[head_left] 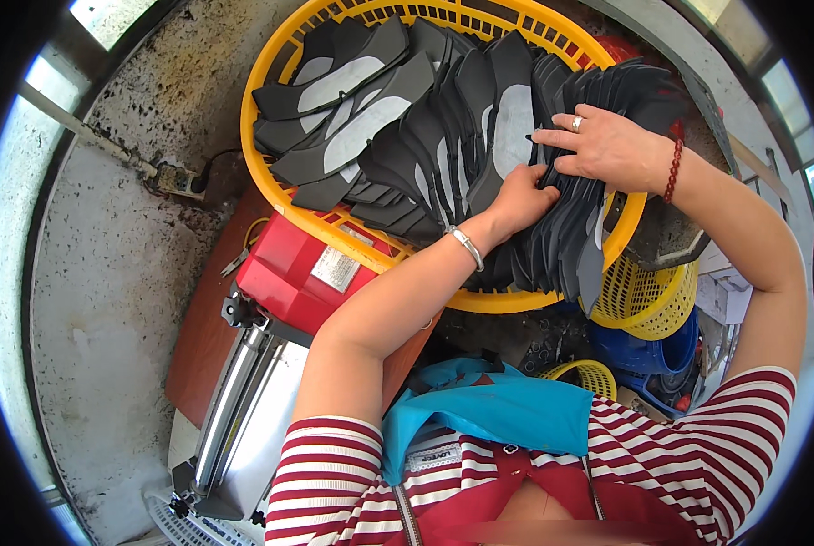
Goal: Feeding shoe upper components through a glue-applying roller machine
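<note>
Her left hand point(521, 196) pinches into the row of black insole pieces point(480, 136); her right hand point(603, 146) lies spread flat on them. The yellow basket point(270, 73) looks nearly full.

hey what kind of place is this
Probably a small shoe-making workshop: a yellow basket stacked with dark cut shoe pieces, a red machine beside it, and a rough concrete floor.

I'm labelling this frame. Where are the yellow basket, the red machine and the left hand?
yellow basket point(266, 77): head view, bare left rim.
red machine point(284, 264): head view, red top face.
left hand point(521, 196): head view, back of the hand, among the dark pieces.
</note>
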`<state>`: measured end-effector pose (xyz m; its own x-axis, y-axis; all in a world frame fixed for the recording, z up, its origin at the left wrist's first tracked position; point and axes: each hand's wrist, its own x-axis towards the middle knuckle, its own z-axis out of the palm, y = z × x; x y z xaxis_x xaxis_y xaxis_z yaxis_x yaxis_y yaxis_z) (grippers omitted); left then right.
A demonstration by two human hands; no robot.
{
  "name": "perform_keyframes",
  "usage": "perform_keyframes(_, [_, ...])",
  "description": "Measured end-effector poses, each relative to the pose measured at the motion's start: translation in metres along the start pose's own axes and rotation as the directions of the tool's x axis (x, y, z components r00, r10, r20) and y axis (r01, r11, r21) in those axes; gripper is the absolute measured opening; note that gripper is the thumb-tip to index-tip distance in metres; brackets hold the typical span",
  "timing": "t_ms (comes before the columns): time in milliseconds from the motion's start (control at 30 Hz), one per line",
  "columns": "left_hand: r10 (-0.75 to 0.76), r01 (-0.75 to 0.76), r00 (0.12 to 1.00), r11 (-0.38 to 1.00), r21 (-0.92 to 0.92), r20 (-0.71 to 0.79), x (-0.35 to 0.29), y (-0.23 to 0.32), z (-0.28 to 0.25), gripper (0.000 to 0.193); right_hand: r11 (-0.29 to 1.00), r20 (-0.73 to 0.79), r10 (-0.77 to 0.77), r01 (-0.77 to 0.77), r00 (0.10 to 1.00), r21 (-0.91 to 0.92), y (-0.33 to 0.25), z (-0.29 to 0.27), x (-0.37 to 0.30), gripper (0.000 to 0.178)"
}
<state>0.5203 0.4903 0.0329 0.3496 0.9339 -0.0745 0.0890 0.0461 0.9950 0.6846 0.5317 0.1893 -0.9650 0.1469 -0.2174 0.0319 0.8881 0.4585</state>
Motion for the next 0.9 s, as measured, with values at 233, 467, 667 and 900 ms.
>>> perform_keyframes(233, [0.012,-0.001,0.997,0.987,-0.159,0.071,-0.006,0.007,-0.002,0.031,1.000,-0.019,-0.016,0.015,1.000,-0.027,-0.011,-0.008,-0.009,0.013])
perform_keyframes(467, [0.027,0.008,0.989,0.973,-0.232,0.146,0.025,0.016,0.007,0.024,0.995,-0.109,0.053,-0.061,0.993,-0.078,-0.025,-0.014,-0.031,0.012])
perform_keyframes(667, [-0.006,0.002,1.000,0.991,-0.136,-0.030,0.033,0.028,0.018,0.023,0.992,-0.150,0.091,-0.102,0.985,-0.069,-0.029,-0.012,-0.034,0.016])
perform_keyframes(900, [-0.116,0.306,0.921,0.807,-0.505,0.372,0.019,0.048,0.001,0.026,0.992,-0.223,0.114,-0.125,0.968,-0.033,-0.029,-0.035,-0.039,0.019])
